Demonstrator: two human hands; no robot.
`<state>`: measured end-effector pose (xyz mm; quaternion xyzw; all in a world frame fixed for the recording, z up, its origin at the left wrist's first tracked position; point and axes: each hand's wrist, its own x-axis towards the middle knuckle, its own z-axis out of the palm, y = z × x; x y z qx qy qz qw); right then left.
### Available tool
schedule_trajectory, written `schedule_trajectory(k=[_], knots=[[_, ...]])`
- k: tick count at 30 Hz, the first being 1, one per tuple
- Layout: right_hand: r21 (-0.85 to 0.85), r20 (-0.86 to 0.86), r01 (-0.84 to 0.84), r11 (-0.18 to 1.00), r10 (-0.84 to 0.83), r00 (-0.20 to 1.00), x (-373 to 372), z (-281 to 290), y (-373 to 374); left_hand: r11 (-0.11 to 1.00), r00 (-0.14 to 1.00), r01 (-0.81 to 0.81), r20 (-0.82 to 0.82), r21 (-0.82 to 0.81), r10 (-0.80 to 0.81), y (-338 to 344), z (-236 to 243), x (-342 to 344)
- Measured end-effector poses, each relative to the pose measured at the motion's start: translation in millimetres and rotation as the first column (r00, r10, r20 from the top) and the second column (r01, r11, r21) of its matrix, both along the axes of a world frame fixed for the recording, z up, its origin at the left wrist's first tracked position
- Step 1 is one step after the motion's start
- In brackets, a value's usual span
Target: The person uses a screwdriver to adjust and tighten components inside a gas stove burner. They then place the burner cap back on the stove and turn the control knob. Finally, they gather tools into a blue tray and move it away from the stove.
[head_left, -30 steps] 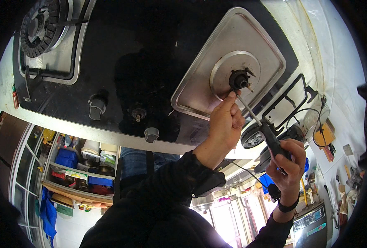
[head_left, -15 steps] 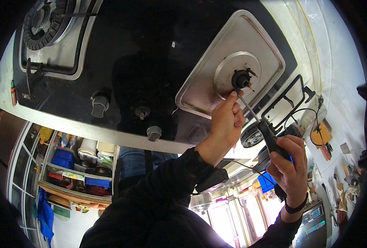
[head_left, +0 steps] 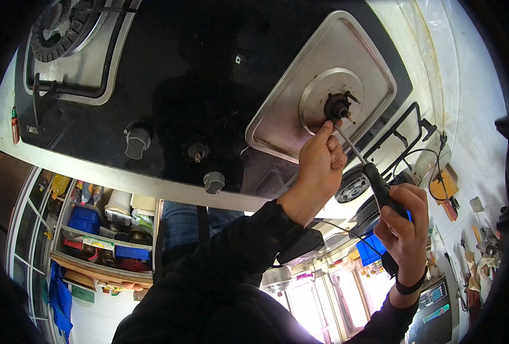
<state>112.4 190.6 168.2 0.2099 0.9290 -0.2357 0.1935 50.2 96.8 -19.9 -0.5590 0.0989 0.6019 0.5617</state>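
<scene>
Pale surface (head_left: 131, 180), black glass cooktop (head_left: 177, 74) set on it. Red-handled tool (head_left: 15, 127) lies on the surface just left of the cooktop. Black pan support frame (head_left: 398, 136) right of the cooktop; dark ring-shaped part (head_left: 351, 187) near the cooktop's front right corner. On the cooktop itself: round burner (head_left: 51, 50) at its left end, steel tray (head_left: 284, 117) at its right end carrying a burner base (head_left: 336, 106), grey knob (head_left: 213, 182) by its front edge, another grey knob (head_left: 136, 143) farther left.
</scene>
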Motion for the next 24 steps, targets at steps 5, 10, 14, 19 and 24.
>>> schedule_trajectory(k=[5, 10, 14, 19, 24], knots=[[-0.024, -0.036, 0.009, 1.0, -0.01, 0.999, 3.2, -2.9, 2.2, 1.0, 1.0, -0.006, -0.006, -0.005, 0.006, -0.4, -0.2, 0.5], [-0.03, -0.039, 0.013, 0.999, -0.015, 0.999, 3.3, -3.3, 3.6, 0.999, 1.0, -0.005, 0.001, -0.038, 0.005, 1.0, 1.4, 1.8], [-0.033, -0.029, 0.01, 0.999, -0.011, 1.0, 2.1, -2.4, 5.9, 1.0, 0.999, -0.001, -0.035, -0.029, 0.0, 2.1, 2.2, 3.1], [-0.053, -0.028, 0.007, 0.999, -0.009, 1.0, 2.0, -1.7, 6.9, 0.999, 0.999, 0.022, -0.037, -0.039, -0.024, -0.4, 3.3, 3.9], [-0.054, -0.036, 0.028, 0.998, -0.03, 0.999, 4.0, -2.4, 4.8, 1.0, 1.0, 0.01, -0.006, -0.008, -0.01, -2.4, 2.8, 3.1]])
